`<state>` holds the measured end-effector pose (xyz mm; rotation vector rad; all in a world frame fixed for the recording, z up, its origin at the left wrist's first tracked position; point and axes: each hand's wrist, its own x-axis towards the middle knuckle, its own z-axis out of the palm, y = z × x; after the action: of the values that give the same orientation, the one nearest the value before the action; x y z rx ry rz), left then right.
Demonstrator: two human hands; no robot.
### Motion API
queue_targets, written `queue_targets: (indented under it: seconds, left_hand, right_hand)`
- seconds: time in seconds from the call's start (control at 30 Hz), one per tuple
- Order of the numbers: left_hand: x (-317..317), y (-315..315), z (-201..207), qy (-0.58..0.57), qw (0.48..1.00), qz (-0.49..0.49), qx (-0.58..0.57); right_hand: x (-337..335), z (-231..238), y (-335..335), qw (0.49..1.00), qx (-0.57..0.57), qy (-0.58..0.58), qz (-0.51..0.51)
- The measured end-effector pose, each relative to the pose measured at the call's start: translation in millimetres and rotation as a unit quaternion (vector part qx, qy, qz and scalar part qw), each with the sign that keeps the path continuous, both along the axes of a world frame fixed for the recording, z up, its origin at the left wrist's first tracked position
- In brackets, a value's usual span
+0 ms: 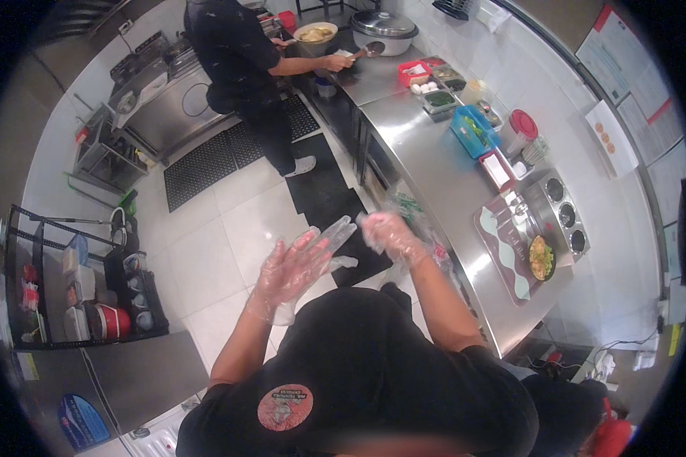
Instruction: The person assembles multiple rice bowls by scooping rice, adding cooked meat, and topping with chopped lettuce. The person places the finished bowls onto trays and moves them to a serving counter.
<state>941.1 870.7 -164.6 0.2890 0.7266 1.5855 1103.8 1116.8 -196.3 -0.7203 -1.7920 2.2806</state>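
Both my hands wear loose clear plastic gloves and are raised in front of my torso, above the floor. My left hand (290,266) is open, its fingers stretched out, with the empty glove tips reaching past them. Close to those tips, my right hand (395,238) is closed with its fingers curled. Whether it pinches anything cannot be made out. To the right, a steel counter (434,194) carries a tray (499,259) with a wavy pale-green pattern. On the tray's right side is a dark plate of food (541,259) with yellowish pieces and green leaves.
A steel holder (560,198) with round openings, a blue basket (472,131) and small food containers (440,101) line the wall. At the far end, another person (244,84) holds a ladle (370,50) near a large lidded pot (389,30). A black shelf rack (84,343) stands left.
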Motion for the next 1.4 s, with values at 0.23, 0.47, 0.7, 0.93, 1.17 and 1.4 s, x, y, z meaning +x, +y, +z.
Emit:
queue_targets:
  seconds: [0.23, 0.47, 0.7, 0.93, 1.17, 1.4]
  left_hand:
    - [10, -2, -19, 0.807, 0.590, -0.016, -0.018]
    - [11, 1, -28, 0.805, 0.589, -0.023, 0.061]
    - [22, 29, -33, 0.836, 0.530, -0.071, 0.124]
    - [7, 7, -41, 0.773, 0.613, -0.084, 0.137]
    - [12, -13, 60, 0.716, 0.639, -0.244, 0.140]
    - [-3, -85, 278, 0.533, 0.747, -0.047, 0.394]
  right_hand:
    - [-17, 3, -71, 0.989, -0.032, -0.051, 0.136]
    - [10, -9, -24, 0.961, 0.134, -0.113, -0.214]
    - [10, -26, -66, 0.949, 0.302, -0.085, -0.031]
    - [48, -25, -2, 0.937, 0.085, -0.137, -0.311]
    - [14, -21, -58, 0.987, 0.041, -0.050, -0.146]
    - [95, -45, -10, 0.958, 0.049, -0.107, -0.263]
